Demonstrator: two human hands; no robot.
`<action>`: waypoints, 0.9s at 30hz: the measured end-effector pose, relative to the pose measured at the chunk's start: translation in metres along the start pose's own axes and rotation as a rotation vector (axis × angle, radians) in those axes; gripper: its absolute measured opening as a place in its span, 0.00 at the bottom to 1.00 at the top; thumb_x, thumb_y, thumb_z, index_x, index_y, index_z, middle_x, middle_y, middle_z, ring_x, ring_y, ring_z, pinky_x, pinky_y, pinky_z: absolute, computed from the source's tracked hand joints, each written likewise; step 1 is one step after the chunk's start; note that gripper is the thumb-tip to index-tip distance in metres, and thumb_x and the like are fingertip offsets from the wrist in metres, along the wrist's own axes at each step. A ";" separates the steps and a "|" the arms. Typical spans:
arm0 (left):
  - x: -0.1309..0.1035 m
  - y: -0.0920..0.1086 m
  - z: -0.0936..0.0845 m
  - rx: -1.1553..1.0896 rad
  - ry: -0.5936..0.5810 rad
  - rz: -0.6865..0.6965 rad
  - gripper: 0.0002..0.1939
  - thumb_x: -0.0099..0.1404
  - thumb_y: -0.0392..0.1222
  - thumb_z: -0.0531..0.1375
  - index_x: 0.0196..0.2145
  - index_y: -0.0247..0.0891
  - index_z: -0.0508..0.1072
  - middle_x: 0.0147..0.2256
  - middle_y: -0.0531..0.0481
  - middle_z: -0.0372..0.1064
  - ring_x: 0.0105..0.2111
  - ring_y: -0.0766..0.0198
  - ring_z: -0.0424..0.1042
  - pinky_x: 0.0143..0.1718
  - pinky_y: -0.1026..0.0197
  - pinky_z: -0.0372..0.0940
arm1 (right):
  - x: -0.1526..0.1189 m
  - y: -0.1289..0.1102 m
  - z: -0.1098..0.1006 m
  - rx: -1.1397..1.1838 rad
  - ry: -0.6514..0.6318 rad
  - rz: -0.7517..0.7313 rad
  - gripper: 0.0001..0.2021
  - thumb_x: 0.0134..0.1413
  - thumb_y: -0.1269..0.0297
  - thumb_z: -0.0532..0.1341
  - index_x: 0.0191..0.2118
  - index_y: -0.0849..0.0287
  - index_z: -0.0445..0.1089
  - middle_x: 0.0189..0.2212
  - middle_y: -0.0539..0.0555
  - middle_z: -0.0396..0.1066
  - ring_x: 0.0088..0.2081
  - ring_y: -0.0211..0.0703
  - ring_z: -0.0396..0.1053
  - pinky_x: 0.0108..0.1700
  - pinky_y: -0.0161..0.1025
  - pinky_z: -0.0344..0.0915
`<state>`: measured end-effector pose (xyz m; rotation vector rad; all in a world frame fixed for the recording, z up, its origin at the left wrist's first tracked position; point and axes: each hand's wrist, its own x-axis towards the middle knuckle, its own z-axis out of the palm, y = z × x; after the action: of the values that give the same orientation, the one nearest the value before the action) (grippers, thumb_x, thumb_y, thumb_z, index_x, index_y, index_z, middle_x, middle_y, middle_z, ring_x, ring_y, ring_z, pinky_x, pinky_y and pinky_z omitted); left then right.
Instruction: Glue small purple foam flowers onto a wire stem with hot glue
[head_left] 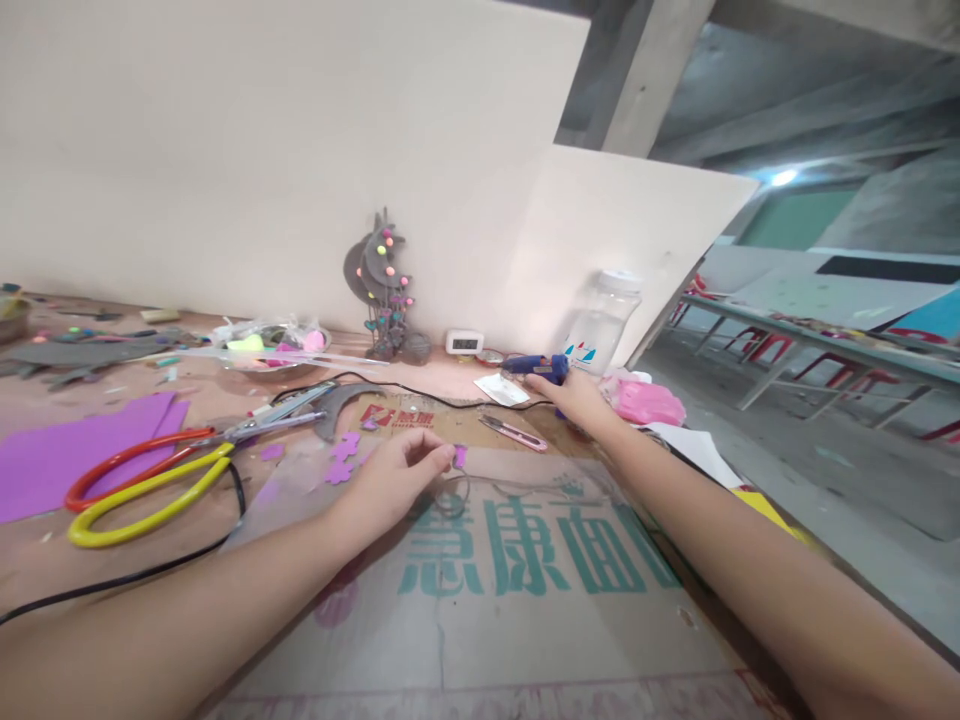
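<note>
Your left fingers (442, 458) pinch the small purple piece (461, 456) over the printed cardboard (510, 640); your right hand (579, 400) is at the blue glue gun (546, 368), though whether it grips I cannot tell. Best hold the piece steady, with the gun aimed away from those fingers.

The left hand (397, 474) on my feed holds a small purple piece (460, 456) at its fingertips; the right hand (583, 400) grips a blue glue gun (549, 368) near a clear jar (598, 325). Between the 2 hands I see pink snips (519, 435), with scissors (223, 437) off to the left and a gray moon-shaped ornament (377, 262) standing behind.
</note>
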<state>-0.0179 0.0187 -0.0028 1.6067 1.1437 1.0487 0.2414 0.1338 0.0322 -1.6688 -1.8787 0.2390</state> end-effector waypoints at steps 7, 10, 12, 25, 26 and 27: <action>0.002 -0.001 -0.001 0.021 -0.002 -0.005 0.13 0.61 0.49 0.54 0.28 0.36 0.67 0.27 0.53 0.67 0.29 0.65 0.66 0.31 0.65 0.59 | 0.006 0.015 0.007 0.045 0.087 -0.036 0.26 0.48 0.50 0.58 0.49 0.65 0.65 0.40 0.61 0.70 0.38 0.46 0.68 0.42 0.42 0.63; 0.001 0.000 -0.001 0.030 0.005 -0.018 0.13 0.61 0.49 0.54 0.28 0.36 0.67 0.26 0.54 0.66 0.28 0.65 0.65 0.30 0.65 0.58 | 0.001 0.010 -0.004 0.131 0.320 -0.122 0.30 0.49 0.51 0.59 0.55 0.63 0.59 0.46 0.62 0.66 0.43 0.47 0.65 0.45 0.44 0.62; 0.001 0.001 -0.001 0.027 0.007 -0.025 0.12 0.61 0.49 0.54 0.29 0.36 0.67 0.26 0.54 0.65 0.28 0.66 0.65 0.31 0.65 0.58 | -0.013 -0.001 -0.009 0.218 0.371 -0.202 0.24 0.49 0.53 0.59 0.50 0.61 0.63 0.43 0.59 0.67 0.41 0.45 0.66 0.45 0.44 0.63; 0.001 -0.002 -0.001 -0.007 0.043 -0.017 0.13 0.60 0.49 0.55 0.29 0.35 0.68 0.24 0.53 0.64 0.27 0.66 0.64 0.30 0.65 0.59 | -0.124 -0.086 0.030 1.009 -0.682 0.202 0.34 0.45 0.63 0.64 0.58 0.53 0.49 0.45 0.58 0.66 0.19 0.29 0.63 0.21 0.34 0.63; 0.001 -0.002 -0.001 -0.003 0.044 -0.018 0.13 0.60 0.49 0.55 0.30 0.35 0.68 0.24 0.53 0.64 0.27 0.67 0.64 0.30 0.65 0.59 | -0.123 -0.084 0.030 0.989 -0.698 0.202 0.34 0.45 0.63 0.64 0.58 0.54 0.49 0.39 0.55 0.69 0.18 0.30 0.62 0.20 0.33 0.61; 0.001 -0.003 -0.002 0.001 0.044 -0.016 0.13 0.60 0.49 0.55 0.30 0.35 0.68 0.25 0.53 0.64 0.27 0.67 0.64 0.30 0.65 0.59 | -0.121 -0.081 0.029 0.965 -0.703 0.194 0.34 0.46 0.63 0.64 0.58 0.55 0.51 0.32 0.52 0.70 0.17 0.30 0.61 0.19 0.31 0.59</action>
<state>-0.0198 0.0201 -0.0049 1.5798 1.1844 1.0783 0.1603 0.0110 0.0117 -1.1053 -1.5596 1.6828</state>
